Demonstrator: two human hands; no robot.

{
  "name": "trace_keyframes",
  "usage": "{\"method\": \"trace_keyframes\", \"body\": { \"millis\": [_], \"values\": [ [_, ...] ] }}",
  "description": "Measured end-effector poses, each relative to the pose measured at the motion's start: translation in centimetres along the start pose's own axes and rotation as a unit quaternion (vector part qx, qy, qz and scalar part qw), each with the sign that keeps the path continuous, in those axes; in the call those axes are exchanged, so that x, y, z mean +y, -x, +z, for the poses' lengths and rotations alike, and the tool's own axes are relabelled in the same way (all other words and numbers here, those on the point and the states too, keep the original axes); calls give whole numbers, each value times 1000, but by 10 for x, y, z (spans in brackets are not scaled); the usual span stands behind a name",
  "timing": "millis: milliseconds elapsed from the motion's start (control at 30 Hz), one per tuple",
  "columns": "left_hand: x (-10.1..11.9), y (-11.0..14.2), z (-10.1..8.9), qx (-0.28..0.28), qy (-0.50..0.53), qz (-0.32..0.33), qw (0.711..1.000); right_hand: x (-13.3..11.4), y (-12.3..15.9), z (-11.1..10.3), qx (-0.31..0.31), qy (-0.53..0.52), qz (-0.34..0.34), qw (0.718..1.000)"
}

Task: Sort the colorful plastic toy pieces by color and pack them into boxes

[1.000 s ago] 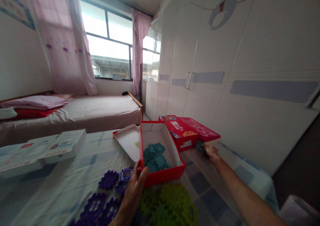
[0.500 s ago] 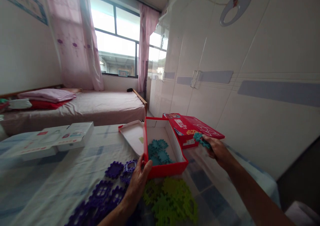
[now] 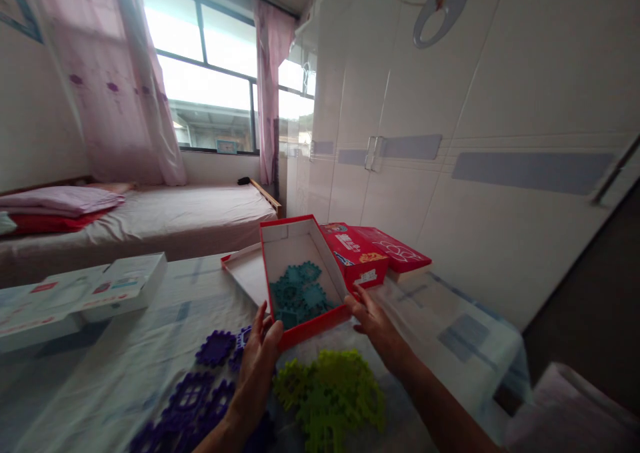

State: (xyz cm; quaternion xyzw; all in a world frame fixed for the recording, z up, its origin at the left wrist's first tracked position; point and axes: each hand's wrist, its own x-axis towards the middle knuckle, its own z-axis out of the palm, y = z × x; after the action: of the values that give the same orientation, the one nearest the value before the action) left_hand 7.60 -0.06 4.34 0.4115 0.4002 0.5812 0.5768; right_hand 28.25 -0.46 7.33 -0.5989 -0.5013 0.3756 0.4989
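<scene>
Open red box [image 3: 316, 329]: held at its near end by both hands, apparently for keeping it steady from two sides; cannot tell if resting or slightly lifted.
Left hand [image 3: 256, 366]: closed on the near left corner — thumb parted from the fingers, pinching the wall between, probably for a firm hold.
Right hand [image 3: 381, 327]: at the near right corner, fingers a little spread, touching the edge; cannot tell how tightly.
Teal pieces [image 3: 300, 289]: inside the box, gathered toward its near end, perhaps because of a tilt.
Yellow-green pieces [image 3: 337, 393]: heaped on the checked cloth [image 3: 120, 366], just before the box, between the forearms.
Purple pieces [image 3: 215, 348]: lying to the left — seemingly grouped by colour.
</scene>
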Motion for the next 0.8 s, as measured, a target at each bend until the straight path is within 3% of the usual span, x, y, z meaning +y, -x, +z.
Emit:
{"method": "trace_keyframes", "body": {
  "millis": [67,167,267,333,433,567,700,800],
  "values": [
    [1,0,1,-43,41,13,998,-3,9,4,-25,-113,10,993],
    [-3,1,4,-79,51,27,995,-4,13,4,37,-224,-5,974],
    [-9,6,7,-133,28,66,989,0,19,-13,126,-316,28,940],
    [-12,9,8,-169,2,93,981,1,30,-34,144,-357,62,921],
    [-10,10,7,-157,-53,96,981,1,55,-83,166,-372,87,909],
    [-7,3,2,-104,-95,70,988,16,88,-172,283,-364,93,883],
    [-11,-3,-3,-101,-107,40,988,51,108,-252,387,-293,132,864],
    [-14,-3,-4,-99,-119,27,988,74,108,-286,436,-153,114,880]
  ]
}}
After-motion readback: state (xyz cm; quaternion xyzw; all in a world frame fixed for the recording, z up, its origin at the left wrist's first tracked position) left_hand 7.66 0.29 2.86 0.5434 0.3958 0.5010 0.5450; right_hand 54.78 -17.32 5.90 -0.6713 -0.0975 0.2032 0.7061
